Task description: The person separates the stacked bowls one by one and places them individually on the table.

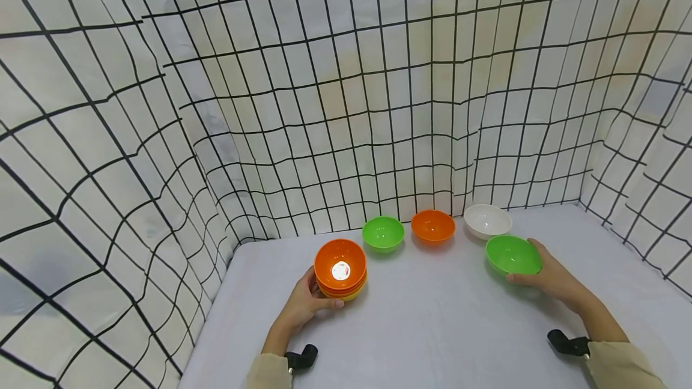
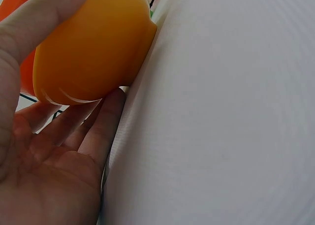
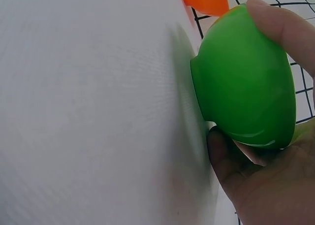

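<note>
My left hand (image 1: 304,306) holds a stack of bowls at its left side, thumb in front and fingers behind. An orange bowl (image 1: 339,257) tops the stack, and a yellow bowl (image 2: 103,43) forms its base, close over the table in the left wrist view. Over on the right, my right hand (image 1: 554,281) grips a green bowl (image 1: 512,256) by its right side. The right wrist view shows the thumb along its wall and fingers at the other side, near its foot. This bowl's base is right by the white tabletop.
Along the back stand a second green bowl (image 1: 383,234), a single orange bowl (image 1: 433,226) and a white bowl (image 1: 487,221). The white-covered table (image 1: 427,329) ends at a white cloth wall (image 1: 389,101) with a black grid, which also encloses the sides.
</note>
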Available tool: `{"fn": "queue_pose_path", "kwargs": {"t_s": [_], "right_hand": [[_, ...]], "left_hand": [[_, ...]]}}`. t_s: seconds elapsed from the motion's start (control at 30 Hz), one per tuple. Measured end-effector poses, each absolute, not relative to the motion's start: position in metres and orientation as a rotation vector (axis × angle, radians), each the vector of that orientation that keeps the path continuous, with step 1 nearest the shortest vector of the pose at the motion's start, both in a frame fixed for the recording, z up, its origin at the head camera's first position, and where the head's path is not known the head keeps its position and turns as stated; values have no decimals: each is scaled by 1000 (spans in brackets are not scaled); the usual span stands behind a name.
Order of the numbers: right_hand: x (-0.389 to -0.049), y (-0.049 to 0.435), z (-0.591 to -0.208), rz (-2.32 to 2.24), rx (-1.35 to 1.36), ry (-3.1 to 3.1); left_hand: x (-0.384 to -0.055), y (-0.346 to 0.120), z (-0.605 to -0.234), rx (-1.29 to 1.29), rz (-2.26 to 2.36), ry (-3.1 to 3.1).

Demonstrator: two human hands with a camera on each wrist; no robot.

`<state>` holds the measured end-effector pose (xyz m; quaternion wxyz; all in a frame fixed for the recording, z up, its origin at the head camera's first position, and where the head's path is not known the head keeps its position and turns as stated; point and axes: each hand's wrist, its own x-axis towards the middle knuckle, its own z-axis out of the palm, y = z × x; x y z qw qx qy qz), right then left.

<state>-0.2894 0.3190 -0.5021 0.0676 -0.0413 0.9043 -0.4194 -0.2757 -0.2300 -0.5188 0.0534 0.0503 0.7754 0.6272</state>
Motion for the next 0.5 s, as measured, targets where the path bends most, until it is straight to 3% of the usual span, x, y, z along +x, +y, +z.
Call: {"fn": "queue_pose_path", "kwargs": {"t_s": [0.5], "right_hand": [[-292, 319, -504, -1268, -90, 2709]], "left_hand": [[-275, -230, -518, 148, 1897, 2367]]}}
